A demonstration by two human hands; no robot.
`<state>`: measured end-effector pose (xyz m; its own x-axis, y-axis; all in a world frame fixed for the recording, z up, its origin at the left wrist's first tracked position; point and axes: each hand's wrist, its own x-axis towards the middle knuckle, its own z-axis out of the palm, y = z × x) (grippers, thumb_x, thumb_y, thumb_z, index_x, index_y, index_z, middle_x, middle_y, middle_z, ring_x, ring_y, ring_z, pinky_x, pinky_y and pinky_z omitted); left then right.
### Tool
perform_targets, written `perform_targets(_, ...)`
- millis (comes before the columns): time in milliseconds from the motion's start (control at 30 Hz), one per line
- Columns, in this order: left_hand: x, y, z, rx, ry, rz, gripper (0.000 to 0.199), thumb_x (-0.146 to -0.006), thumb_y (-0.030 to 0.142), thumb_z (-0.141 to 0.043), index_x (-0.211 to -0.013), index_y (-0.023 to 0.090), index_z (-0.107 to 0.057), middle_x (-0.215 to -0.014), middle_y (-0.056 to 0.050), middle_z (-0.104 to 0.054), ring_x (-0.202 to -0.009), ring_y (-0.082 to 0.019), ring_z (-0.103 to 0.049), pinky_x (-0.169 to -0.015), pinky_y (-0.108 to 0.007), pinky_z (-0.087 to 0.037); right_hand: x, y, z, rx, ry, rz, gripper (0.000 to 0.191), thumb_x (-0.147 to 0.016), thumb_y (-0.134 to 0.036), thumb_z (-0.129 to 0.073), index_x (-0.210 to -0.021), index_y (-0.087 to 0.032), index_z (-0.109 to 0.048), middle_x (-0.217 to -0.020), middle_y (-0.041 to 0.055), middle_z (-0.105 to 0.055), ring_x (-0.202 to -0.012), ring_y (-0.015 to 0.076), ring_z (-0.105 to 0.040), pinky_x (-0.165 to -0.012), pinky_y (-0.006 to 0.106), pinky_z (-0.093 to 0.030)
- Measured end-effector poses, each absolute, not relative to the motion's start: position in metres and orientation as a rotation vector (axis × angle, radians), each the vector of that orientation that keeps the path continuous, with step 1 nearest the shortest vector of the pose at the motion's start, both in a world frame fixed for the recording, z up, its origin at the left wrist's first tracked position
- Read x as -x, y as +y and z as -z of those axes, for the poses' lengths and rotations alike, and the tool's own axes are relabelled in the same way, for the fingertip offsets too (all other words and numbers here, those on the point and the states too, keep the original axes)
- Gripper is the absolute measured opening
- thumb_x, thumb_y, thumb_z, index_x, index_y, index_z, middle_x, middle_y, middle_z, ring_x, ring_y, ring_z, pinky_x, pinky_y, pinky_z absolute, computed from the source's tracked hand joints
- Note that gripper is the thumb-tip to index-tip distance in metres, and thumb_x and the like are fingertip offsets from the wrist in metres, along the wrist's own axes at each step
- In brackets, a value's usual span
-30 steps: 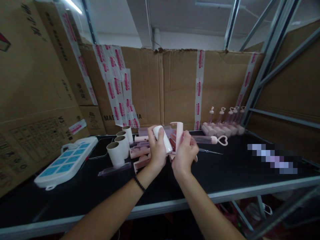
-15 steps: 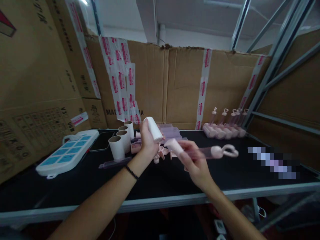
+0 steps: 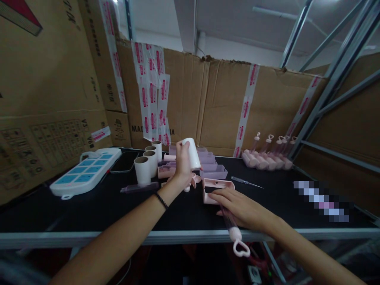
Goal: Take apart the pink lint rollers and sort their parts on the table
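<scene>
My left hand (image 3: 183, 160) is wrapped round a white cylinder (image 3: 192, 153), held tilted above the shelf. My right hand (image 3: 234, 202) is low over the front of the black shelf, its fingers over a pink open case (image 3: 218, 183). Under its palm is a clear tube with a pink cap and heart-shaped loop (image 3: 235, 234), sticking out past the shelf's front edge; the hand hides its upper part. Small pink pieces (image 3: 194, 180) lie between the hands. Behind them are translucent purple trays (image 3: 213, 171).
White cups (image 3: 142, 171) stand at the left, beside a phone (image 3: 124, 162) and a white power strip (image 3: 86, 172). A thin screwdriver (image 3: 246, 182) lies right of the trays. Several pink assembled pieces (image 3: 265, 160) stand at the back right.
My right hand has moved down towards the front edge, and the heart-loop tube has swung from pointing right to pointing down. The pink case and screwdriver now show more. My left hand keeps the white cylinder.
</scene>
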<state>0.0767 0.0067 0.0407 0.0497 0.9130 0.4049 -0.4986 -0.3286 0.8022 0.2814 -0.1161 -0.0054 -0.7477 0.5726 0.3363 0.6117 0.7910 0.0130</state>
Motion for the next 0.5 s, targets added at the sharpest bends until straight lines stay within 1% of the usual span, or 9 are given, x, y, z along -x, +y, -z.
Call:
perform_targets(67, -0.080, 0.006, -0.040, -1.139, 0.529, -1.564, 0.039, -0.096, 0.050, -0.060, -0.120, 0.020, -0.063, -0.092, -0.005, -0.069, -0.076, -0.018, -0.067, -0.067, -0.033, -0.059, -0.288, -0.111, 0.004, 0.905, -2.700, 0.142, 0.050, -0.100, -0.017, -0.048, -0.150, -0.015, -0.045, -0.142, 0.0167, -0.058, -0.133, 0.0275, -0.054, -0.112, 0.046, -0.048)
perform_targets(133, -0.082, 0.003, -0.041, -1.121, 0.545, -1.567, 0.036, -0.098, 0.041, -0.062, -0.126, 0.017, -0.062, -0.116, -0.010, -0.067, -0.097, -0.022, -0.068, -0.083, -0.040, -0.060, -0.294, -0.103, 0.003, 0.886, -2.727, 0.124, 0.054, -0.099, -0.012, -0.044, -0.152, -0.015, -0.042, -0.146, 0.0172, -0.056, -0.136, 0.0272, -0.052, -0.113, 0.046, -0.047)
perform_targets(167, -0.083, 0.002, -0.041, -1.117, 0.550, -1.570, 0.036, -0.098, 0.038, -0.063, -0.128, 0.017, -0.061, -0.125, -0.011, -0.065, -0.105, -0.023, -0.067, -0.089, -0.044, -0.059, -0.297, -0.098, 0.003, 0.875, -2.734, 0.122, 0.056, -0.098, -0.010, -0.044, -0.153, -0.016, -0.041, -0.148, 0.0172, -0.054, -0.137, 0.0272, -0.052, -0.113, 0.046, -0.047)
perform_targets(233, -0.083, -0.002, -0.042, -1.113, 0.557, -1.578, 0.037, -0.098, 0.035, -0.064, -0.130, 0.016, -0.060, -0.132, -0.012, -0.062, -0.111, -0.025, -0.065, -0.093, -0.047, -0.058, -0.301, -0.090, 0.003, 0.841, -2.750, 0.122, 0.060, -0.096, -0.008, -0.043, -0.156, -0.017, -0.039, -0.152, 0.0175, -0.051, -0.140, 0.0275, -0.049, -0.115, 0.047, -0.045)
perform_targets(267, -0.083, -0.004, -0.043, -1.114, 0.560, -1.581, 0.037, -0.098, 0.036, -0.063, -0.129, 0.017, -0.060, -0.128, -0.011, -0.063, -0.108, -0.024, -0.066, -0.090, -0.045, -0.059, -0.303, -0.086, 0.003, 0.821, -2.757, 0.123, 0.063, -0.095, -0.007, -0.043, -0.157, -0.017, -0.037, -0.153, 0.0179, -0.049, -0.142, 0.0277, -0.048, -0.116, 0.047, -0.044)
perform_targets(300, -0.083, -0.005, -0.043, -1.117, 0.564, -1.583, 0.036, -0.098, 0.038, -0.063, -0.128, 0.018, -0.059, -0.122, -0.009, -0.065, -0.100, -0.022, -0.068, -0.084, -0.041, -0.061, -0.304, -0.083, 0.003, 0.804, -2.763, 0.120, 0.065, -0.095, -0.006, -0.043, -0.158, -0.017, -0.035, -0.155, 0.0182, -0.047, -0.143, 0.0280, -0.047, -0.117, 0.047, -0.044)
perform_targets(367, -0.082, -0.007, -0.043, -1.128, 0.573, -1.580, 0.035, -0.097, 0.043, -0.060, -0.125, 0.023, -0.055, -0.102, -0.004, -0.067, -0.074, -0.017, -0.069, -0.062, -0.031, -0.060, -0.306, -0.079, 0.002, 0.774, -2.775, 0.100, 0.070, -0.092, -0.005, -0.045, -0.160, -0.018, -0.031, -0.157, 0.0190, -0.045, -0.145, 0.0285, -0.045, -0.117, 0.048, -0.043)
perform_targets(433, -0.082, -0.007, -0.043, -1.146, 0.580, -1.569, 0.035, -0.094, 0.048, -0.058, -0.121, 0.027, -0.049, -0.085, 0.002, -0.063, -0.049, -0.012, -0.061, -0.042, -0.023, -0.050, -0.306, -0.078, 0.002, 0.761, -2.793, 0.068, 0.080, -0.088, -0.004, -0.049, -0.162, -0.020, -0.026, -0.158, 0.0187, -0.044, -0.146, 0.0290, -0.044, -0.117, 0.049, -0.043)
perform_targets(500, -0.082, -0.006, -0.043, -1.173, 0.587, -1.559, 0.037, -0.091, 0.050, -0.060, -0.117, 0.028, -0.046, -0.079, 0.004, -0.061, -0.040, -0.011, -0.054, -0.034, -0.020, -0.043, -0.305, -0.078, 0.002, 0.766, -2.817, 0.047, 0.087, -0.084, -0.002, -0.051, -0.164, -0.021, -0.021, -0.160, 0.0179, -0.042, -0.148, 0.0290, -0.042, -0.119, 0.050, -0.040)
